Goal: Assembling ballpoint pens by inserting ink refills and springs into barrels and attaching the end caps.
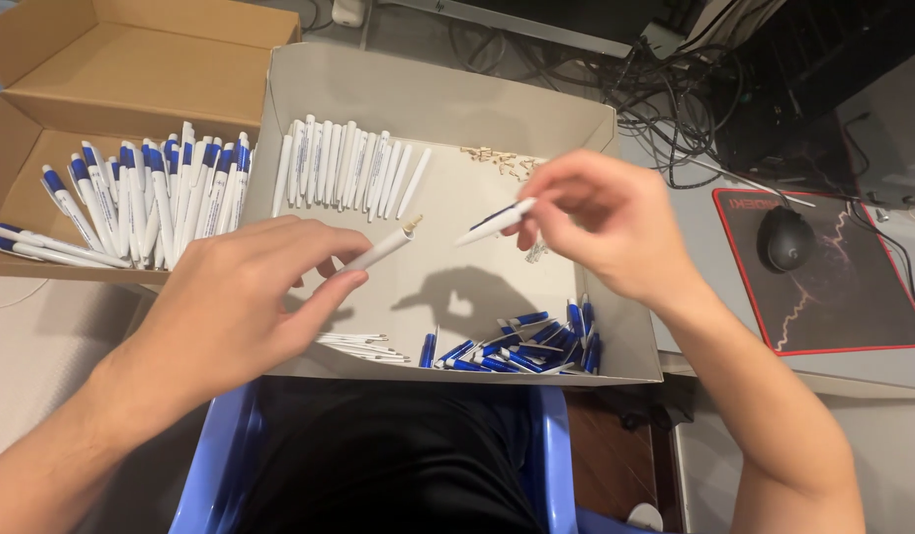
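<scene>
Pen barrel: white barrel (376, 251) pinched in my left hand (235, 307) between thumb and forefinger, held over the middle of the grey tray (447, 89), open end with a small spring tip pointing toward the other hand.
Pen insert: slim white-and-blue piece (495, 222) gripped by the fingertips of my right hand (601, 222), aimed at the barrel, a short gap between the two ends.
Step in hand: I judge this as the joining stage, the two halves lined up but not yet touching.
Next move calls for: bringing both ends onto one axis and sliding one into the other without bending the spring; both pinches look firm enough.
Supplies: row of white barrels (344, 166) at the tray's far side, blue clips (522, 346) heaped at the near right corner, tiny springs (497, 158) scattered at the back, a few white parts (353, 346) near my left wrist.
Finished pens: lying in the cardboard box (131, 59) to the left, white with blue ends (146, 198).
Hard to make out: the barrel's near end is hidden by my left fingers; the insert's rear is covered by my right fingers; I cannot tell whether the spring is seated or loose.
Cut off: blue chair (215, 465) edges below, mouse (784, 237) on its mat at right.
</scene>
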